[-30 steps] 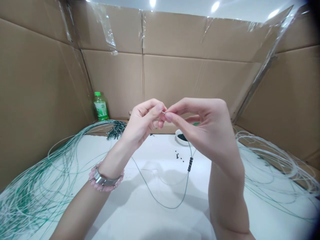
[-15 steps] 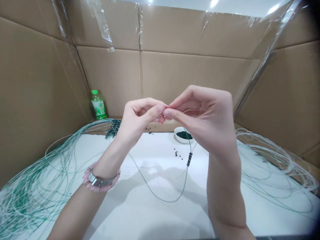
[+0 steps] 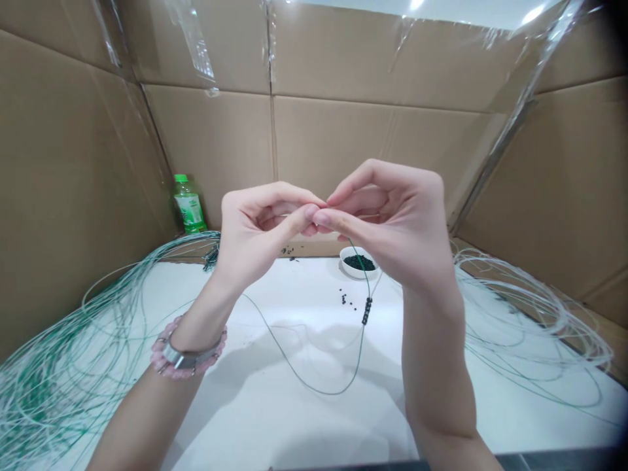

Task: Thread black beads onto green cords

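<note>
Left hand (image 3: 262, 226): angling inward, pinching at the fingertips (image 3: 310, 210)
Right hand (image 3: 397, 219): arching higher, pinching, touching the left

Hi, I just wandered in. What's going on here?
A person is bringing the fingertips of the left hand and right hand together; anything pinched between them is hidden. Below hangs a thin green cord carrying a cluster of black beads. Beyond, a white bowl holds more dark beads, and a few loose beads lie nearby on the white surface.
</note>
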`<action>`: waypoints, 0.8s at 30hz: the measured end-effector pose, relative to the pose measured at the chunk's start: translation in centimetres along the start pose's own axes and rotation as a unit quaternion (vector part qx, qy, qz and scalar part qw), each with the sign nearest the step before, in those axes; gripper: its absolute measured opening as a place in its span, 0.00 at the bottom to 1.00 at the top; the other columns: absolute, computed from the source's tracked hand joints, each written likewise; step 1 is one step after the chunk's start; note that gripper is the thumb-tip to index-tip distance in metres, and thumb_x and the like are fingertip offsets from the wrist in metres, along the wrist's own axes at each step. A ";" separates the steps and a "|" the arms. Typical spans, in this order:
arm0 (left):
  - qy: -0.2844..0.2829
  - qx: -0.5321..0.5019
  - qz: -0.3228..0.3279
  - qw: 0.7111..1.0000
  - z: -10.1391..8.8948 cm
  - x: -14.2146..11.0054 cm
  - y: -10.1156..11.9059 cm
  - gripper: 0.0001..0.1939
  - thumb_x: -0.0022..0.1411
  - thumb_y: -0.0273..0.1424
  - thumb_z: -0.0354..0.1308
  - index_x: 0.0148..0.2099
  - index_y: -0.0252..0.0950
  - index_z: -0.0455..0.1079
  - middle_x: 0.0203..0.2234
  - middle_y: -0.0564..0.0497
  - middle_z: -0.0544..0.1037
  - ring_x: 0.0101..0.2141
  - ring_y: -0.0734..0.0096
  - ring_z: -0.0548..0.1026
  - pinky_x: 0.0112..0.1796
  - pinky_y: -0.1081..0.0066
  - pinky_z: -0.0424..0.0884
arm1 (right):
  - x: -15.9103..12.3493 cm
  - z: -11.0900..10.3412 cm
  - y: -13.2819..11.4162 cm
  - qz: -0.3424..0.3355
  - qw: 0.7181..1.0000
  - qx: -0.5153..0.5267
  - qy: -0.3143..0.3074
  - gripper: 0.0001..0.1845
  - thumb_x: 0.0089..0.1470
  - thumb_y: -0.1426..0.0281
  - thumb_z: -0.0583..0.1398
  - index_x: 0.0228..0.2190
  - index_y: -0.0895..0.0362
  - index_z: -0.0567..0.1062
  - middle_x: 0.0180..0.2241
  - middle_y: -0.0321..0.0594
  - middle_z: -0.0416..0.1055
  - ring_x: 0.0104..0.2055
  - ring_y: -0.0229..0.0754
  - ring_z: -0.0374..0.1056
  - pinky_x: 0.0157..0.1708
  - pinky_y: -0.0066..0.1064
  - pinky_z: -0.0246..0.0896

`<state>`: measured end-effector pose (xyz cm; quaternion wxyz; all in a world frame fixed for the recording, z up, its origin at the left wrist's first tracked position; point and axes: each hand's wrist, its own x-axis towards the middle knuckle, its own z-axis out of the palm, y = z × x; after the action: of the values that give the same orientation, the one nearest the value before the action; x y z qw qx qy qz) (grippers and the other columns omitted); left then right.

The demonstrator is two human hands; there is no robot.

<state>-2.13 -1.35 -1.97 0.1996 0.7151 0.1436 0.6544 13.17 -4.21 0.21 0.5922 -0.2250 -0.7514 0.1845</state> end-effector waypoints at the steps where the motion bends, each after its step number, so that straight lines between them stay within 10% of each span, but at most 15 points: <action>1: 0.002 0.007 0.004 1.000 0.0 0.0 0.0 0.03 0.56 0.27 0.62 0.32 0.39 0.77 0.22 0.57 0.77 0.23 0.82 0.75 0.25 0.82 0.73 | 0.0 0.0 0.0 0.005 1.000 0.002 -0.003 0.09 0.46 0.65 0.67 0.26 0.55 0.72 0.24 0.33 0.76 0.26 0.36 0.73 0.20 0.24 0.67; 6: 0.070 0.029 0.022 0.997 -0.3 0.3 0.1 0.02 0.56 0.29 0.62 0.31 0.40 0.76 0.21 0.58 0.76 0.22 0.83 0.73 0.24 0.81 0.71 | 0.3 -0.9 0.2 0.076 0.994 0.024 -0.076 0.15 0.47 0.63 0.66 0.37 0.54 0.73 0.25 0.34 0.75 0.29 0.37 0.73 0.20 0.23 0.64; 13: 0.143 0.022 0.083 0.986 -2.2 1.7 -1.2 0.04 0.56 0.25 0.62 0.31 0.38 0.77 0.21 0.57 0.77 0.21 0.85 0.73 0.24 0.83 0.70 | 1.0 -2.5 1.4 0.191 0.920 0.032 -0.340 0.29 0.44 0.67 0.68 0.48 0.61 0.70 0.28 0.40 0.77 0.29 0.35 0.72 0.25 0.23 0.66; 24: 0.177 -0.003 0.149 0.973 -4.5 2.8 -1.8 0.05 0.53 0.20 0.63 0.30 0.34 0.77 0.20 0.55 0.76 0.20 0.82 0.72 0.22 0.79 0.70 | 1.7 -1.0 4.4 0.153 0.815 0.029 -0.559 0.12 0.56 0.68 0.59 0.29 0.64 0.77 0.31 0.47 0.78 0.34 0.37 0.74 0.30 0.23 0.66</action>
<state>-6.22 1.94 -0.05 0.0732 0.6006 0.0660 0.7935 14.32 0.44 -0.57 0.0409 -0.1775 -0.9032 0.3886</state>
